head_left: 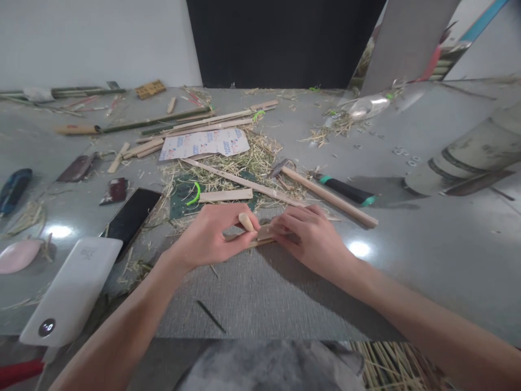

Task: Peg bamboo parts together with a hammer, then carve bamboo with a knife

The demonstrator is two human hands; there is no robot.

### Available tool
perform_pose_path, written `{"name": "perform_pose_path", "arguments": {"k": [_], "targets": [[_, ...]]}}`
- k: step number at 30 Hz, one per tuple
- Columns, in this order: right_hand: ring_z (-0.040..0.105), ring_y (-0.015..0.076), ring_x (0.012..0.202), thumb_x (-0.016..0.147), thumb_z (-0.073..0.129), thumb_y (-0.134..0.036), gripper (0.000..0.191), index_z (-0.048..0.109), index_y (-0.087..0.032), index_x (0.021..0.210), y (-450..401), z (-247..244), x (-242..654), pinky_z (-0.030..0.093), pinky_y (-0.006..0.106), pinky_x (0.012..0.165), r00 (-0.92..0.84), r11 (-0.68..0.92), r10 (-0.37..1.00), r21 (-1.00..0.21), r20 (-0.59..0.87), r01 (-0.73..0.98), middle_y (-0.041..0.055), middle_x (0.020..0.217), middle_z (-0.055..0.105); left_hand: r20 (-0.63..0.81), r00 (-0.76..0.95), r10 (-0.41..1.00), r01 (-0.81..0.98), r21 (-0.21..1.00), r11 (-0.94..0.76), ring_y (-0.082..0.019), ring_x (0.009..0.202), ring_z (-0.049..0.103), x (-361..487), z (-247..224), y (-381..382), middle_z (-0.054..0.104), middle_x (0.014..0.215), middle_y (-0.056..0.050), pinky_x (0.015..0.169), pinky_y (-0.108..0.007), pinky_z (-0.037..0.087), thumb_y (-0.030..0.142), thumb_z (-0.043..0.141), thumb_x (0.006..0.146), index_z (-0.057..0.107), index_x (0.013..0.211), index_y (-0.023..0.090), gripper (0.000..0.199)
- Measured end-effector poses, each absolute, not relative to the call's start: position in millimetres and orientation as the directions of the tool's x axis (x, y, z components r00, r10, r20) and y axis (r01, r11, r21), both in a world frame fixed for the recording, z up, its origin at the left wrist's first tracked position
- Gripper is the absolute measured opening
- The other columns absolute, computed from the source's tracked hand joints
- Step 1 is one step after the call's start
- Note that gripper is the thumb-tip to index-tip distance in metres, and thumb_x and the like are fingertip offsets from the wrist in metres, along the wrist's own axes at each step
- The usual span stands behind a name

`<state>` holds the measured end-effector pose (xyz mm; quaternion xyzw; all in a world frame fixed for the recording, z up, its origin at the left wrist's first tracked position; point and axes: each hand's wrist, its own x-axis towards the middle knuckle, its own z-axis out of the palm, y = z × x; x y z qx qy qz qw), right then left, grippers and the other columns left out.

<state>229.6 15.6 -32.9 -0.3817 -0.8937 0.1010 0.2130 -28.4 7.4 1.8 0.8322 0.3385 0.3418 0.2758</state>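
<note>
My left hand (220, 233) is pinched round a short pale rod (246, 221), whose rounded end sticks up between thumb and fingers. A flat pale wooden piece (265, 233) lies on the table between my hands. My right hand (305, 233) grips the right end of that flat piece with its fingertips. Just beyond my left hand, a pale strip (226, 195) rests beside a bright green tie (195, 194). A hammer (329, 196) with a wooden handle lies beyond my right hand.
Shavings (228, 163), a printed paper packet (205, 143) and long strips lie farther back. At the left are a phone (134, 214), a white power bank (73, 290) and a pink object (19, 256). A black-and-green handle (350, 191) and a large cylinder (468, 152) stand out at right.
</note>
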Motion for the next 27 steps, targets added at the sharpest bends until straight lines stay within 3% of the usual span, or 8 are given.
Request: {"name": "perform_pose_path", "arguments": {"k": [9,19,27], "targets": [[0.06,0.0172,0.091,0.102,0.065,-0.021,0.005,0.064,-0.019,0.099,14.9,-32.8,230.4,0.032,0.034,0.088,-0.622,0.684,0.728,-0.343,0.287,0.643,0.0013,0.095,0.066,0.405,0.527,0.747,0.379,0.675,-0.633,-0.015,0.083,0.073,-28.4,0.7,7.5,0.077,0.092,-0.001,0.076,-0.027,0.052,0.01,0.066,0.092,0.069,0.088,0.02,0.012],[0.061,0.018,0.09,0.098,0.068,-0.017,0.005,0.063,-0.019,0.1,14.9,-31.7,230.2,0.033,0.034,0.088,-0.625,0.691,0.723,-0.328,0.294,0.645,0.0018,0.095,0.066,0.311,0.563,0.766,0.413,0.697,-0.586,-0.016,0.084,0.073,-26.1,5.8,6.8,0.077,0.092,-0.002,0.074,-0.026,0.056,0.014,0.062,0.096,0.07,0.091,0.02,0.011],[0.062,0.017,0.088,0.099,0.065,-0.017,0.006,0.064,-0.018,0.105,14.9,-35.5,229.0,0.036,0.035,0.089,-0.63,0.71,0.704,-0.334,0.329,0.62,0.0022,0.098,0.067,0.313,0.582,0.751,0.435,0.66,-0.612,-0.015,0.082,0.072,-25.4,7.1,4.3,0.077,0.092,-0.001,0.074,-0.026,0.052,0.013,0.061,0.096,0.068,0.094,0.02,0.01]]}}
